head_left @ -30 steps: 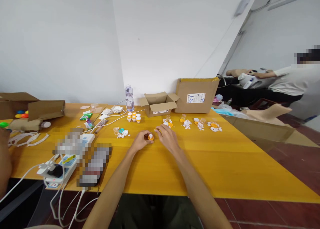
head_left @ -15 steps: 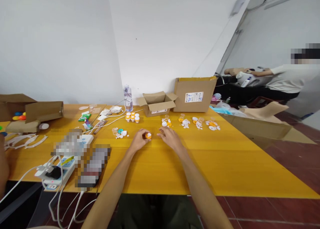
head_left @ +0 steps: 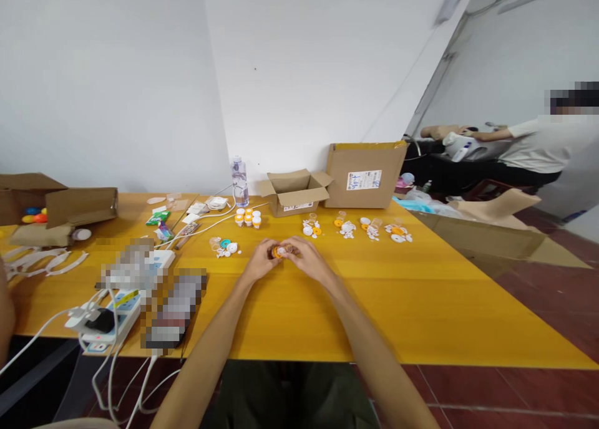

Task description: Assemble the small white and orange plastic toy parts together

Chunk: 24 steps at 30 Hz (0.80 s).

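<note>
Left hand: the left hand [head_left: 259, 265] rests on the yellow table [head_left: 290, 317], its fingers curled around a small orange and white part [head_left: 279, 251], which it holds at the fingertips.
Right hand: the right hand [head_left: 311, 259] is also on the table, the fingers bent and closed toward the same small part; its fingertips meet the part from the right side. How firmly it pinches I cannot tell, the piece is too small.
Small part: it sits between both hands, just above the table surface, in the middle of the table and near to the front of the row of pieces.
Things about: behind the hands lie groups of white and orange pieces [head_left: 349, 229], a cluster of small orange-capped bottles [head_left: 248, 217] and some teal and white pieces [head_left: 225, 247]. Further back stand an open small carton [head_left: 294, 193], a bigger carton [head_left: 364, 175] and a clear bottle [head_left: 239, 181]. At the left is a power strip [head_left: 110, 320] with white cables.
Other person: at the far right a person in a white shirt [head_left: 543, 148] works at another table, well apart.
Change: half a second ago the right hand lay open and apart from the part, only the left hand held it; now the right hand has come over and both hands are joined on it.
</note>
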Motion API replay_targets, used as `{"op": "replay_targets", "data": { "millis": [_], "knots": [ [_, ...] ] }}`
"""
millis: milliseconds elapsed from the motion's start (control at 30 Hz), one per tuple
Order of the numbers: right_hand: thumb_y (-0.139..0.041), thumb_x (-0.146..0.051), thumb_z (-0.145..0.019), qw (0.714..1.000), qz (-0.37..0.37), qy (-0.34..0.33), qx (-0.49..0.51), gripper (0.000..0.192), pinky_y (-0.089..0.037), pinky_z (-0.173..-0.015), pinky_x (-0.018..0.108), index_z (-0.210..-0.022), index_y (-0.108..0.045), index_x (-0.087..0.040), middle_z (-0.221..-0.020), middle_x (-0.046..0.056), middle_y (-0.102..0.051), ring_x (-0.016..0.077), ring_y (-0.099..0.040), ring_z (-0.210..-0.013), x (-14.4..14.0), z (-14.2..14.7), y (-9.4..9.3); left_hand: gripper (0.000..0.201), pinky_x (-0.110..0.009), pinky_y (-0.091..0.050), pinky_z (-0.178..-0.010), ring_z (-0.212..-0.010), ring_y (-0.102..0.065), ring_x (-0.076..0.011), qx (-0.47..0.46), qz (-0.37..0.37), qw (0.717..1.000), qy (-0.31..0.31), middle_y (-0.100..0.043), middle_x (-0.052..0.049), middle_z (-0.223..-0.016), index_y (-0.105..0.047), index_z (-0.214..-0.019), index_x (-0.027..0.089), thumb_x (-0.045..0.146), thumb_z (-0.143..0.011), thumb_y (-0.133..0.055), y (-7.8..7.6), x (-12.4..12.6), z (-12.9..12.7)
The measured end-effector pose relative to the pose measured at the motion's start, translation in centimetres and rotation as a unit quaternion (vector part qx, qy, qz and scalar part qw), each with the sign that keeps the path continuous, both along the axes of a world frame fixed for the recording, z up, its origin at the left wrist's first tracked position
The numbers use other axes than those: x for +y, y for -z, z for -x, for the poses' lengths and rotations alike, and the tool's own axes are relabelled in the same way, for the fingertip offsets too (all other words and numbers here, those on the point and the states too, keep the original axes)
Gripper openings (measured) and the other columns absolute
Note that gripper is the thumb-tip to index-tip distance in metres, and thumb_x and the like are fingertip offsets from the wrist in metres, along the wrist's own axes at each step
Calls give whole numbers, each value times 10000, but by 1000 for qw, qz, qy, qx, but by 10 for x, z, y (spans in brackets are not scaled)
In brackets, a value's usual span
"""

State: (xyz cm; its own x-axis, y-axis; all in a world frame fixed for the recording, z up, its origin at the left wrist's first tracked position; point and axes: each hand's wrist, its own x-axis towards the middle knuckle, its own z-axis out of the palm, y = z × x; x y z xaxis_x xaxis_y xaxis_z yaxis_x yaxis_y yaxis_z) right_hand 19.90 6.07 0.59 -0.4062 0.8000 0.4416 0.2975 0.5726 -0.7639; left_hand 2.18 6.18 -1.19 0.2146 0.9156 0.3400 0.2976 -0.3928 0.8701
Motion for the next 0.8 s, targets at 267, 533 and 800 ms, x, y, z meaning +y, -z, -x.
{"op": "replay_targets", "data": {
  "millis": [267,533,800],
  "knots": [
    [-664,-329,-794,996,75,-22,51,179,-561,-787,353,-941,-696,-232,-983,51,-685,211,-675,-877,7,-3,4,351,-290,-502,-768,-783,-638,-159,-128,109,985,38,-700,-13,-852,-673,-932,174,219,-612,-807,-1,2,0],
    [-715,-371,-734,983,137,-45,114,251,-556,-847,368,-937,-683,-227,-1001,44,-719,207,-699,-881,11,-5,4,374,-339,-513,-850,-883,-671,-206,-162,133,977,43,-746,-53,-954,-716,-942,183,351,-624,-818,-13,-6,2],
    [-714,-360,-731,984,140,-23,106,239,-569,-826,365,-926,-694,-224,-973,39,-739,203,-711,-848,11,-5,6,388,-336,-517,-816,-817,-663,-192,-159,146,976,42,-752,-63,-922,-745,-975,175,410,-670,-790,-13,-6,0]
  ]
}}
